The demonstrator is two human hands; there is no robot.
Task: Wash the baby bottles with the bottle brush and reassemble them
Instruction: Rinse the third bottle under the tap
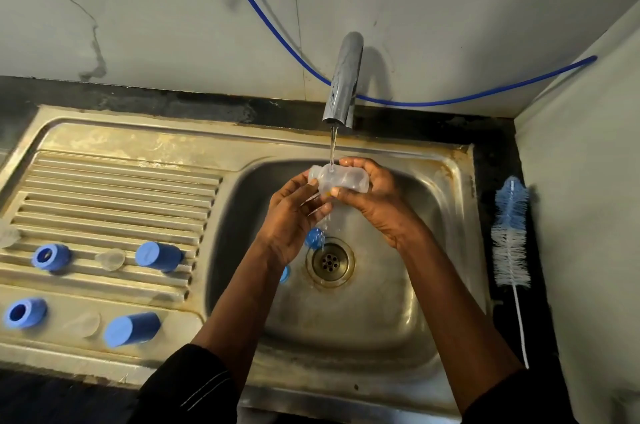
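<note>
A clear baby bottle (337, 181) is held on its side over the sink basin (433, 233), under a thin stream from the tap (343, 77) at the basin's back edge. It is clasped at one end by the left hand (294, 216) and at the other by the right hand (374, 202), each grip clamped on the plastic. The step in hand is judged to be a rinse of the bottle under running water. The bottle brush (510, 233) is seen lying on the counter just right of the basin, held by no one, so the next move is thought to call for one hand to be freed and the brush fetched. Left of the basin, on the ribbed drainboard (114, 188), blue caps (157, 255), blue collars (51, 256) and clear teats (110, 259) are laid out apart. Two small blue pieces (314, 238) lie inside the basin beside the drain (330, 261), below the hands, where a slipped bottle could land.
</note>
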